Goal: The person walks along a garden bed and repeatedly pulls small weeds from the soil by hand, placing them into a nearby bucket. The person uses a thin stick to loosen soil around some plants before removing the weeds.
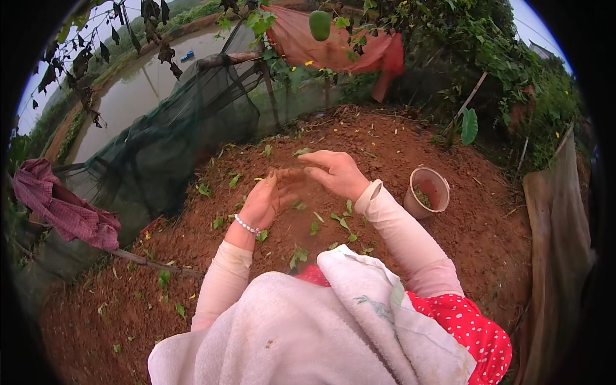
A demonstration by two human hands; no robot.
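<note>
Over the reddish soil (378, 147), my left hand (266, 202) and my right hand (340, 173) are close together, with a small gap between them. A bracelet of white beads (247, 226) circles my left wrist. The left fingers are soil-stained, somewhat blurred, and stretch toward the right hand. My right hand has its fingers reaching left, the thumb apart below them. By the right fingertips shows a small green leaf (301, 152); whether they touch it I cannot tell. Several small green seedlings (343, 221) lie or stand in the soil around both hands.
A pale bucket (427, 192) with some greenery inside stands right of my right forearm. Dark green netting (186, 135) fences the left and far side, with a checked shirt (67, 205) draped at left. A green gourd (319, 25) hangs by a red-orange sheet (333, 48).
</note>
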